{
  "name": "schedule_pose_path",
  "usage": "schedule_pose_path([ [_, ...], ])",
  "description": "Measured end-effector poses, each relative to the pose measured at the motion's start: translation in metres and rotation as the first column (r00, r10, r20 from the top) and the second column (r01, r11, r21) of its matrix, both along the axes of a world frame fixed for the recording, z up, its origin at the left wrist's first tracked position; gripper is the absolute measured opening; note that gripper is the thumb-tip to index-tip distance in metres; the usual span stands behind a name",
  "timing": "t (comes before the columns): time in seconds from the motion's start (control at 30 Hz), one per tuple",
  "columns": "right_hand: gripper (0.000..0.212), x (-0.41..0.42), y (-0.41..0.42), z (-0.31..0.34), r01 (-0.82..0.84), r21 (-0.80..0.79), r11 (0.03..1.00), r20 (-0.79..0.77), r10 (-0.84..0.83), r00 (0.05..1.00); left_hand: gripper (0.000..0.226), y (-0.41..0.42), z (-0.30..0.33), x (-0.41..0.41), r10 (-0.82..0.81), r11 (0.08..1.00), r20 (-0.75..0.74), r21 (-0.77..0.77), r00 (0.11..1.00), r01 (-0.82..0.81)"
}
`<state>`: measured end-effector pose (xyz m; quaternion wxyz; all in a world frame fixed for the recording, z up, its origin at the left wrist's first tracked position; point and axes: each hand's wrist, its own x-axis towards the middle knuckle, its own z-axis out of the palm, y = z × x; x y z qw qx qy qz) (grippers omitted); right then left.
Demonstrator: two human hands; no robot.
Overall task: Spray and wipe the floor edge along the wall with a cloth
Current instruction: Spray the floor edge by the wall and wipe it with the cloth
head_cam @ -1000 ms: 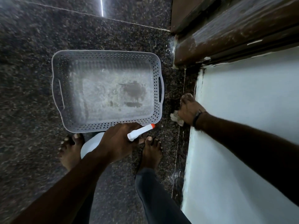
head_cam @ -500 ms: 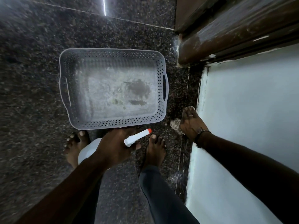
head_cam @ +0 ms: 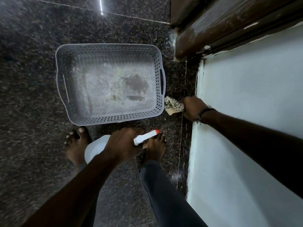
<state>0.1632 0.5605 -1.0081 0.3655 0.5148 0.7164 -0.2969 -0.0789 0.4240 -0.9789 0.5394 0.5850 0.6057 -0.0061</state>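
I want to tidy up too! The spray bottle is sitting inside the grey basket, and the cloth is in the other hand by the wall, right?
Not quite. The head view shows the left hand holding the spray bottle, outside the grey basket. The right hand does hold the cloth by the wall.

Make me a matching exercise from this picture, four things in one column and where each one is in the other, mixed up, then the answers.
Things:
1. spray bottle
2. cloth
3. basket
4. wristband

Places:
A. on the floor, ahead of the bare feet
B. round the right arm, just behind the hand
C. in the left hand
D. in the right hand, low by the white wall

Pairs: 1-C, 2-D, 3-A, 4-B
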Motion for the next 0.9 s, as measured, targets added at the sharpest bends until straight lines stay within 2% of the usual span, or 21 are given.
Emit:
schedule_pose_path([
  [0.1,0.031,-0.001,0.005,-0.002,-0.108,-0.014,0.994,0.027,0.109,0.994,0.026,-0.001,0.001,0.007,-0.028,0.999,-0.015,-0.044,0.999,0.028],
  [0.17,0.027,-0.003,-0.001,-0.007,-0.305,0.027,0.952,0.108,0.301,0.948,0.027,-0.001,0.008,0.003,-0.014,0.999,0.019,-0.032,1.000,0.015],
  [0.23,0.030,0.003,-0.016,-0.017,-0.536,0.050,0.843,0.258,0.507,0.822,0.025,-0.004,0.012,-0.013,0.048,0.997,0.017,-0.064,0.999,-0.047],
  [0.27,0.035,0.007,-0.026,-0.023,-0.614,0.016,0.789,0.328,0.576,0.749,0.024,-0.009,-0.009,0.001,0.078,0.996,0.030,-0.038,0.996,-0.077],
  [0.3,0.039,0.012,-0.036,-0.029,-0.664,-0.057,0.745,0.361,0.636,0.683,0.025,-0.021,-0.033,0.004,0.041,0.999,0.005,-0.031,0.999,-0.041],
  [0.33,0.040,0.014,-0.044,-0.035,-0.690,-0.131,0.711,0.337,0.687,0.644,0.026,-0.044,-0.065,0.005,0.021,1.000,0.017,-0.003,1.000,-0.021],
  [0.37,0.038,0.015,-0.049,-0.038,-0.693,-0.197,0.694,0.280,0.717,0.639,0.030,-0.060,-0.086,0.005,-0.056,0.998,0.046,-0.033,0.997,0.057],
  [0.43,0.033,0.010,-0.055,-0.039,-0.650,-0.269,0.711,0.188,0.700,0.689,0.022,-0.065,-0.089,0.001,-0.031,0.999,0.070,-0.033,0.997,0.033],
  [0.5,0.034,0.014,-0.060,-0.037,-0.643,-0.170,0.747,0.213,0.665,0.716,0.024,-0.039,-0.039,-0.002,0.022,0.999,0.033,-0.044,0.999,-0.021],
  [0.53,0.036,0.016,-0.067,-0.036,-0.662,-0.139,0.736,0.247,0.673,0.697,0.027,-0.033,-0.021,-0.009,0.101,0.995,0.043,-0.010,0.994,-0.101],
  [0.57,0.036,0.017,-0.075,-0.034,-0.696,-0.120,0.708,0.268,0.698,0.664,0.027,-0.027,0.001,-0.025,0.088,0.996,0.040,-0.029,0.995,-0.087],
  [0.63,0.031,0.020,-0.087,-0.030,-0.750,-0.117,0.651,0.218,0.753,0.621,0.021,-0.028,-0.007,-0.015,0.101,0.995,0.053,-0.017,0.993,-0.100],
  [0.67,0.036,0.022,-0.090,-0.029,-0.755,-0.176,0.631,0.187,0.775,0.604,0.022,-0.029,-0.009,-0.014,0.075,0.996,0.063,-0.049,0.995,-0.072],
  [0.73,0.041,0.032,-0.093,-0.031,-0.740,-0.120,0.661,0.181,0.748,0.639,0.032,-0.031,-0.014,-0.007,0.074,0.997,0.062,-0.042,0.995,-0.072],
  [0.8,0.045,0.030,-0.093,-0.023,-0.645,-0.106,0.757,0.284,0.645,0.710,0.041,-0.030,-0.011,-0.009,0.076,0.996,0.059,-0.059,0.995,-0.072],
  [0.83,0.044,0.024,-0.095,-0.019,-0.640,-0.129,0.757,0.300,0.645,0.703,0.040,-0.029,-0.008,-0.006,0.071,0.996,0.063,-0.056,0.995,-0.067],
  [0.9,0.032,0.009,-0.090,-0.003,-0.602,-0.247,0.760,0.201,0.648,0.735,0.037,-0.028,-0.004,-0.001,0.034,0.997,0.041,-0.067,0.999,-0.031],
])
